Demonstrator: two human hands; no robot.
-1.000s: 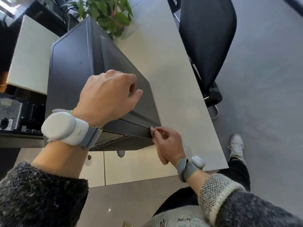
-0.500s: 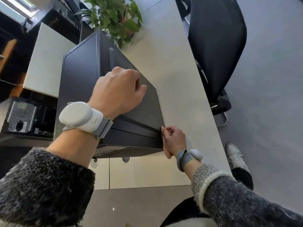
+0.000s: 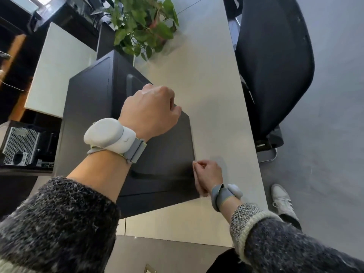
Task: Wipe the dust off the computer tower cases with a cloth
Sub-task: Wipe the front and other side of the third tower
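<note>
A black computer tower case [image 3: 163, 154] stands on the pale desk [image 3: 208, 79] in front of me. My left hand [image 3: 149, 111] reaches over its top, fingers curled round the far right edge. My right hand [image 3: 208, 177] is low at the case's near right corner, with thumb and forefinger pinched against the panel edge. No cloth is in view.
A potted green plant [image 3: 141, 22] stands on the desk right behind the case. A black office chair [image 3: 273, 66] is close to the desk's right side. A second case with a meshed power supply [image 3: 23, 144] sits lower left. My white shoe [image 3: 281, 200] is on the grey floor.
The case's meshed underside, visible a second ago, is now out of sight as the case has settled toward the desk. Both hands keep their hold at the same edges.
</note>
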